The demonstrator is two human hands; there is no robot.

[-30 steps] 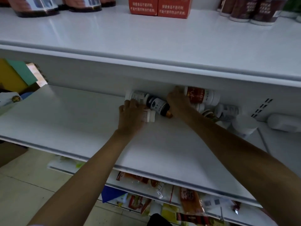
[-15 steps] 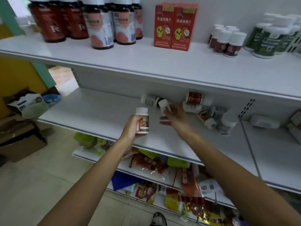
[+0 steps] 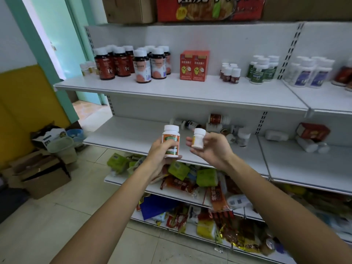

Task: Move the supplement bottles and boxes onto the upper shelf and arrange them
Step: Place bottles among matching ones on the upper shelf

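Orange-labelled bottle [image 3: 170, 143] fills your left grip [image 3: 159, 158], white bottle [image 3: 198, 139] your right grip [image 3: 213, 151]; upper shelf [image 3: 190, 90] part-stocked, toppled bottles [image 3: 217, 119] lie below.

White upper shelf [image 3: 171, 92]: upright dark bottles [image 3: 122, 63] at left, two red boxes [image 3: 194, 65] mid, small brown bottles [image 3: 230, 73], green-label bottles [image 3: 262, 70], white bottles [image 3: 312, 73] toward right. Below, lower shelf [image 3: 129, 136]: toppled bottles [image 3: 217, 119] heaped at back, red box [image 3: 313, 131] on right section.
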